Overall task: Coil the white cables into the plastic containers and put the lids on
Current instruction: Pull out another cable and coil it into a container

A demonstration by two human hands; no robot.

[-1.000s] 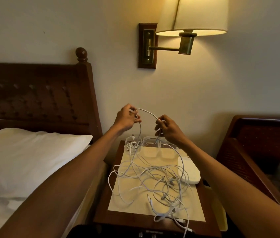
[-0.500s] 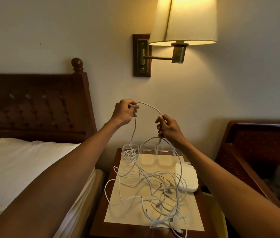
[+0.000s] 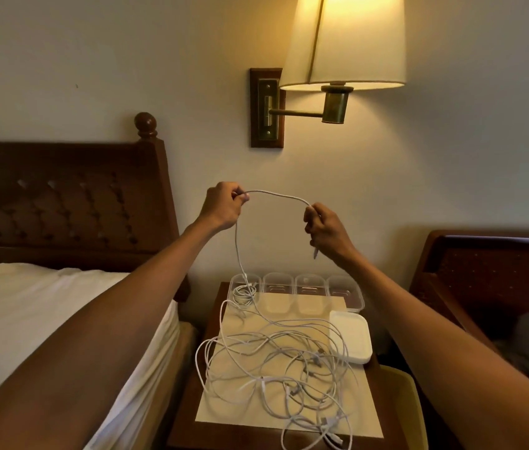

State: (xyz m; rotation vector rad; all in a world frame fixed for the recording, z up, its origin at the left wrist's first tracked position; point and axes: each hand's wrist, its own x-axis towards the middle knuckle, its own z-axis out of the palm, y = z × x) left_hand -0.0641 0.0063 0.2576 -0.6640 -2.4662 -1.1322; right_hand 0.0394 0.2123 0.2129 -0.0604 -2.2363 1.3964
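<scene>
Both hands are raised above the nightstand with one white cable (image 3: 276, 196) arching between them. My left hand (image 3: 222, 206) pinches it at the left; from there it drops toward the table. My right hand (image 3: 325, 228) grips the other end, whose plug tip pokes out below the fist. A tangle of several white cables (image 3: 276, 362) lies on a cream mat (image 3: 359, 410). Several clear plastic containers (image 3: 310, 289) stand in a row at the mat's far edge; the leftmost container (image 3: 244, 289) holds a coiled cable. A stack of white lids (image 3: 350, 337) sits to the right.
The wooden nightstand (image 3: 188, 414) stands between a bed with white bedding (image 3: 45, 319) and dark headboard on the left and a wooden chair (image 3: 483, 271) on the right. A lit wall lamp (image 3: 344, 43) hangs above. Something yellow (image 3: 399, 404) sits by the nightstand's right edge.
My hands have moved apart, so the cable span between them has lengthened and flattened. The cable's end now hangs free from my right fist. The camera has tilted down.
</scene>
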